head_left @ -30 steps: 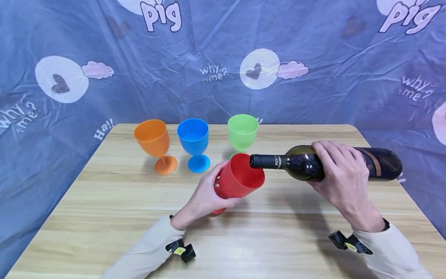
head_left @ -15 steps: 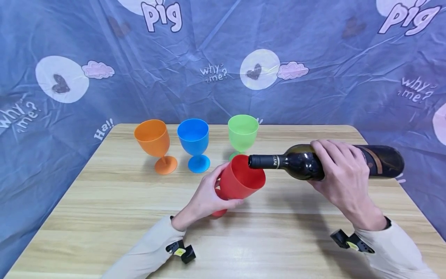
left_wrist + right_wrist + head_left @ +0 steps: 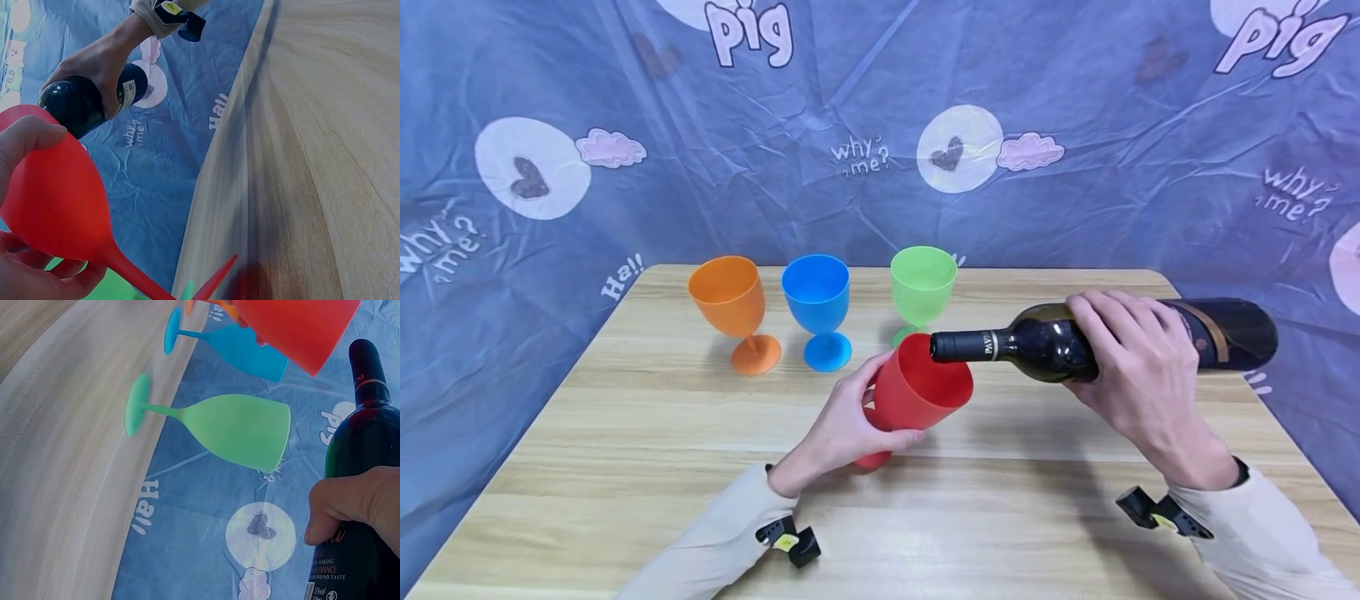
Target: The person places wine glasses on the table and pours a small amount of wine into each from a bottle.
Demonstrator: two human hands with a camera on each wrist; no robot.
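Note:
A red plastic goblet [image 3: 904,403] is held tilted to the right by my left hand [image 3: 841,423], whose fingers and thumb wrap around its bowl. My right hand [image 3: 1138,379] grips a dark wine bottle [image 3: 1051,343] by its body. Lying nearly level, the bottle has its base slightly higher and its mouth above the goblet's open rim. In the left wrist view the goblet's stem and foot [image 3: 215,278] hang off the tabletop or close to it; I cannot tell which. No liquid is visible at the bottle's mouth.
Behind the red goblet stand an orange goblet [image 3: 730,300], a blue goblet [image 3: 817,298] and a light green goblet [image 3: 922,287], all upright on the wooden table [image 3: 647,467]. A blue printed cloth [image 3: 737,167] hangs behind and beside the table.
The bottle's base has risen a little and its mouth has shifted slightly left over the red goblet. My left hand and the red goblet have barely moved.

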